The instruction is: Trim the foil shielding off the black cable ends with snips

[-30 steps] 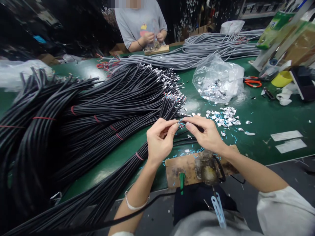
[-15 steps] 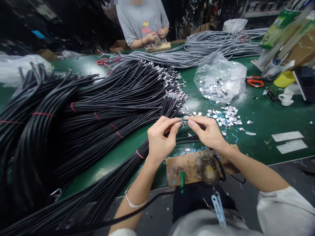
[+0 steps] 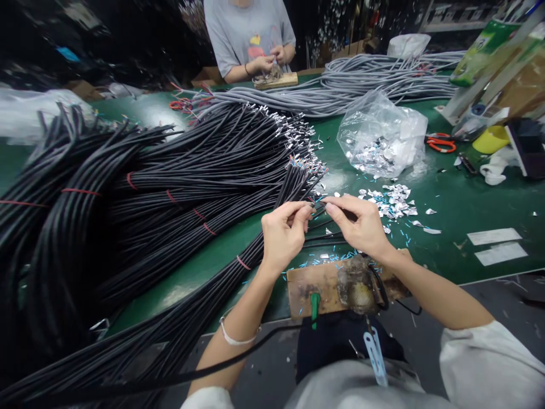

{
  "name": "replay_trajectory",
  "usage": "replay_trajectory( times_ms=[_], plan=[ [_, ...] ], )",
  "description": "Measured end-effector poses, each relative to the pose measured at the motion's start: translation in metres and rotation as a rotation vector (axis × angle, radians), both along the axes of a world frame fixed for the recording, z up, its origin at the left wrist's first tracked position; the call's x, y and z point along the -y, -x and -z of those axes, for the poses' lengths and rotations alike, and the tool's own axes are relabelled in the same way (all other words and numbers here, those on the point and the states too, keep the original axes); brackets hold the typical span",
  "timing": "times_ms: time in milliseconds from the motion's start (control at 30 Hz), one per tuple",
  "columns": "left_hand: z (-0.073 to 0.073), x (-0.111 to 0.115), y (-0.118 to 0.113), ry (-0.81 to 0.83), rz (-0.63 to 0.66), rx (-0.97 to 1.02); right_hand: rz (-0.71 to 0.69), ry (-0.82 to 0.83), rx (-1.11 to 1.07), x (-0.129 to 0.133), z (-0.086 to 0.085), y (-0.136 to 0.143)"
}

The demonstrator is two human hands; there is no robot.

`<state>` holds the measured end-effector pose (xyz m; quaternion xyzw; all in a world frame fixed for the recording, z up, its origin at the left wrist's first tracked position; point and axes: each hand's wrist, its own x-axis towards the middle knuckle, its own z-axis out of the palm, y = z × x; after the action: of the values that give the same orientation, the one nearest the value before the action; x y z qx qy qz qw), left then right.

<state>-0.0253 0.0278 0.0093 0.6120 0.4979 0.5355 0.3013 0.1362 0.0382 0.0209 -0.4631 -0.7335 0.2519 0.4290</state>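
My left hand point(image 3: 284, 237) is closed in a pinch on the end of a black cable, which the fingers mostly cover. Facing it, my right hand point(image 3: 361, 226) pinches at the thin coloured wires point(image 3: 317, 200) sticking out of that end. A narrow gap separates the two sets of fingertips. Just behind my left hand, a bundle of black cables point(image 3: 293, 183) ends in stripped red, blue and white wires. Several more black cables point(image 3: 230, 284), tied with a pink band, run below my left wrist toward the lower left.
Large banded black cable bundles point(image 3: 187, 187) cover the left. Foil and blue scraps point(image 3: 394, 201) lie right of my hands, near a clear plastic bag point(image 3: 381, 136). A stained wooden board point(image 3: 323, 284) sits at the table's front edge. Opposite, a person point(image 3: 251, 40) works beside grey cables point(image 3: 361, 79).
My fingertips have drawn slightly apart, and the fan of coloured wires between them shows less. My left hand has shifted a little to the right.
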Motion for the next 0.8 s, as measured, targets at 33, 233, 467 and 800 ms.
replay_trajectory(
  times_ms=[33,233,467,800],
  plan=[
    [-0.003,-0.002,0.002,0.076,0.064,0.081,-0.010,-0.010,0.002,0.001,-0.001,0.000],
    [-0.016,-0.008,0.016,0.438,0.491,0.364,-0.173,0.033,-0.117,0.000,-0.002,-0.002],
    [-0.014,0.001,0.007,0.380,0.351,0.233,-0.097,0.075,-0.239,-0.005,-0.001,-0.004],
    [-0.005,0.000,0.004,-0.040,0.219,-0.094,-0.457,0.701,-0.569,-0.007,0.005,0.002]
  ],
)
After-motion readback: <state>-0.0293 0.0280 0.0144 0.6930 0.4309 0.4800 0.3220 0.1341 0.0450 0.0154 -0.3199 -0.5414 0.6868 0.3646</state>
